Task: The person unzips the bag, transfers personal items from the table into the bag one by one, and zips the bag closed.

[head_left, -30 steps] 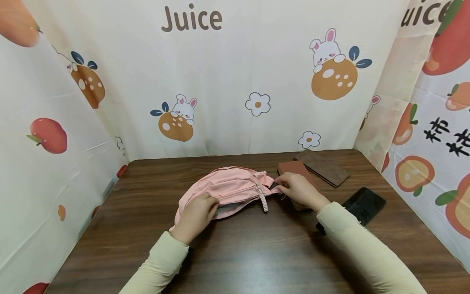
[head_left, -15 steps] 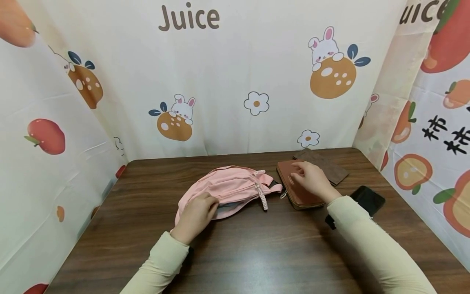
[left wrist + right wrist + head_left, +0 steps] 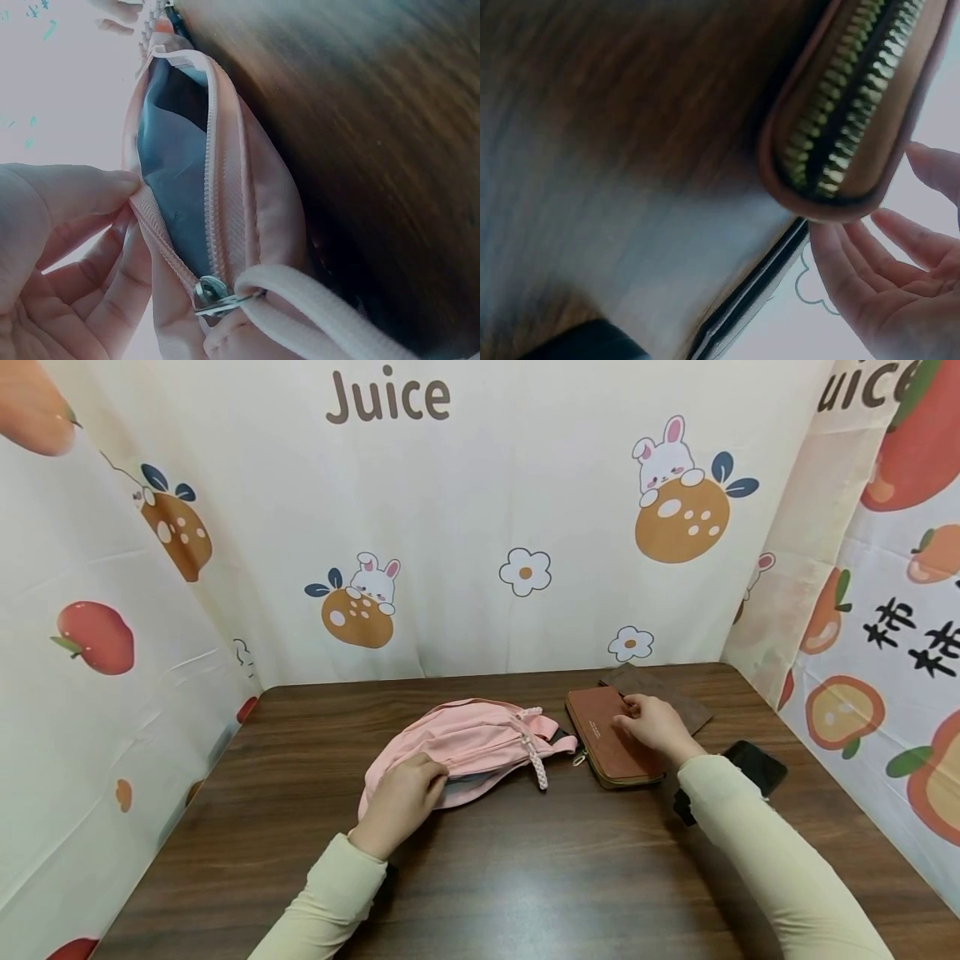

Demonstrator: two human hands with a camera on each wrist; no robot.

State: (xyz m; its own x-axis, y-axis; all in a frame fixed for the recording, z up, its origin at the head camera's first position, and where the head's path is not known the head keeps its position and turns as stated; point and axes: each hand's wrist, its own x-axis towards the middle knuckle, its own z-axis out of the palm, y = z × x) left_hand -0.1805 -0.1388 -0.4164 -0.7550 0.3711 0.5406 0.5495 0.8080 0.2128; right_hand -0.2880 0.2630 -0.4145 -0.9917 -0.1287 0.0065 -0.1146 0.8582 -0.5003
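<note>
On my left, the table (image 3: 487,881) runs out to its slanting edge beside the printed curtain (image 3: 450,485), leaving my left grip (image 3: 402,802) plenty of side room. That grip is drawn in to a pinch, thumb and fingers on the zip edge of the pink bag (image 3: 450,739), which lies mid-table towards the back. Its mouth gapes, showing a grey-blue lining (image 3: 176,180). At the bag's right end a braided cord (image 3: 537,768) hangs over the front, and a wide stretch of wood lies towards me.

Just beside that end is the zipped brown wallet (image 3: 607,735), flat on the table. My right grip (image 3: 660,727) is partly closed at its right edge, thumb on the cover, fingers curled at the side; how firmly, I can't tell. Behind it, a flat dark brown item (image 3: 678,697) lies near the back edge; further right, a black phone (image 3: 757,767) is partly behind my sleeve (image 3: 765,852).

Half a second ago my right grip was over the wallet's middle; earlier, at the bag's right end. My left hasn't moved.
</note>
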